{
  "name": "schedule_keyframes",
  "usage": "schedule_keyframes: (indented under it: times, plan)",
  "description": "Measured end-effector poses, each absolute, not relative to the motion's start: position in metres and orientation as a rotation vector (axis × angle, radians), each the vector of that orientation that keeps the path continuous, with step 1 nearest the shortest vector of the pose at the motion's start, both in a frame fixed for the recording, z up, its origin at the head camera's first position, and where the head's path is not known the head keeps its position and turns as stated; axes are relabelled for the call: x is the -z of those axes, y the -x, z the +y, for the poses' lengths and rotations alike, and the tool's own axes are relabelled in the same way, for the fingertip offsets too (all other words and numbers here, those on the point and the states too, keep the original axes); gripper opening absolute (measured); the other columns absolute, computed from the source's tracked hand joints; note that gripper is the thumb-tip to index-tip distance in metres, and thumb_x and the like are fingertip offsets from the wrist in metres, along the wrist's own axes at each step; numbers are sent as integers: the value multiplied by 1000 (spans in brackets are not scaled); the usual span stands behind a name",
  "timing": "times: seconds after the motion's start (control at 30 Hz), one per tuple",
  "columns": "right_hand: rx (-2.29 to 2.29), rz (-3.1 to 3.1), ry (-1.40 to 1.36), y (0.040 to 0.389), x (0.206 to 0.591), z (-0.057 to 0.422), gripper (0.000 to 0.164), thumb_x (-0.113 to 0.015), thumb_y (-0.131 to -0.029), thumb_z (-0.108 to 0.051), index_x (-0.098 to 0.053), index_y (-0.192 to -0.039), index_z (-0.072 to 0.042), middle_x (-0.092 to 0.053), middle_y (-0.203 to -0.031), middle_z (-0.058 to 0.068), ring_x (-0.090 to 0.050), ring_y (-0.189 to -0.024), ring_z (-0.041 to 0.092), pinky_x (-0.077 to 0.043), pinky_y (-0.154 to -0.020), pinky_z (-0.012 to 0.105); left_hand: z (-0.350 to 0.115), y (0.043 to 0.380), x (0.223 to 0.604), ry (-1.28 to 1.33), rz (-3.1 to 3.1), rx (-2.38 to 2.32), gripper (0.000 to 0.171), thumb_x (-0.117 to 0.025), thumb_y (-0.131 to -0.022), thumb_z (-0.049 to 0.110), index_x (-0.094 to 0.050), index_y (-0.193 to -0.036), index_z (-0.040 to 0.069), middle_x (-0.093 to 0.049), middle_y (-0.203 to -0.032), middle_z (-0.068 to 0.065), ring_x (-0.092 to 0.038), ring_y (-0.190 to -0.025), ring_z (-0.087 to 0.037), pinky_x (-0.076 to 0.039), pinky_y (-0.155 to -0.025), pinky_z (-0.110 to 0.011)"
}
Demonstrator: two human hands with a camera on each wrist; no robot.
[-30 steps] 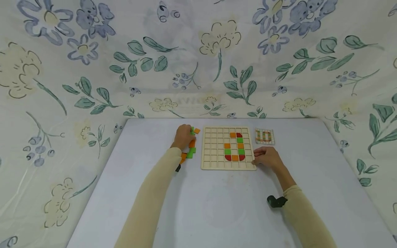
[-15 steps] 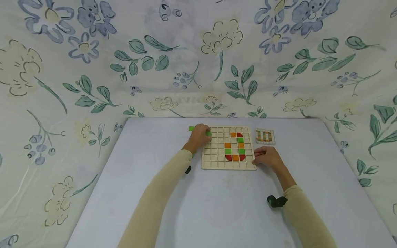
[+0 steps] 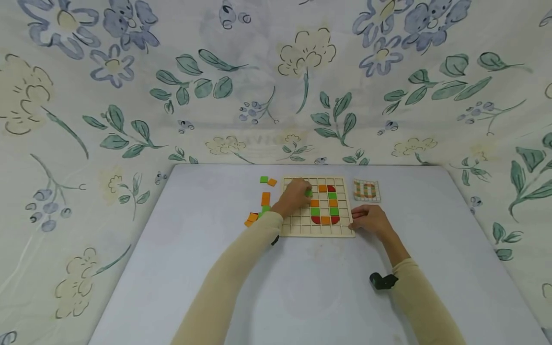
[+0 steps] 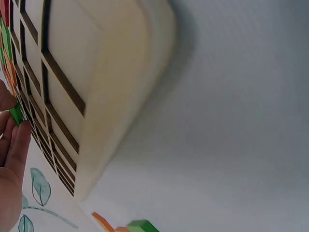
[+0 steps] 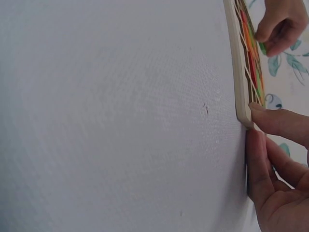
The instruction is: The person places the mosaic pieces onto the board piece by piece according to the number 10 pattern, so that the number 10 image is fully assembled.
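My left hand [image 3: 294, 195] is over the upper left-centre part of a pale wooden grid board [image 3: 316, 232]. It pinches a small green square tile [image 4: 16, 114] between thumb and fingers, just left of the coloured tiles set in the board. Those red, orange and green tiles form a partial ring with red rounded corners. At the board's right edge, my right hand [image 3: 372, 218] grips the near corner. In the right wrist view its thumb [image 5: 277, 124] lies on the top face, with the fingers at the side and partly beneath. Whether the held tile touches the board, I cannot tell.
A small pattern card [image 3: 367, 190] lies right of the board, beyond my right hand. Loose tiles are scattered to the left, among them a green tile [image 3: 264, 179] and orange tiles [image 3: 266, 198]. Floral cloth [image 3: 258, 96] rises behind the white table [image 3: 302, 287].
My left hand has moved right, from the loose tiles onto the board, carrying a green tile. The loose tiles it covered now show. My right hand stays at the board's edge.
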State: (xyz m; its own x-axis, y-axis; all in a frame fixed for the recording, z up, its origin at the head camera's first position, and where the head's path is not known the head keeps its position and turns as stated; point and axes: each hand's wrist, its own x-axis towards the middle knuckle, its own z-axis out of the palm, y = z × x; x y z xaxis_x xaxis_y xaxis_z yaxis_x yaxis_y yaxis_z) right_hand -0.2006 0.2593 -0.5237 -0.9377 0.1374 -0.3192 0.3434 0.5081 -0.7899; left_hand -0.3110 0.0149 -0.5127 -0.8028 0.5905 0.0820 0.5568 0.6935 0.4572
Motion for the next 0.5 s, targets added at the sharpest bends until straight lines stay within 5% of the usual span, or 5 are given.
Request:
schedule_keyframes:
  times: [0.5]
  plan:
    - [1380,2541,-398,200,523,259,49,-83,-71,-8,-64,-115,2,-66,-101,13,-59,-91,26,-48,-83,36,25,310,509,-1097,2749,-621,20,-63,-94,5,-71,-112,3,-64,-110,-7,-56,-104,-19,-46,-94,-27]
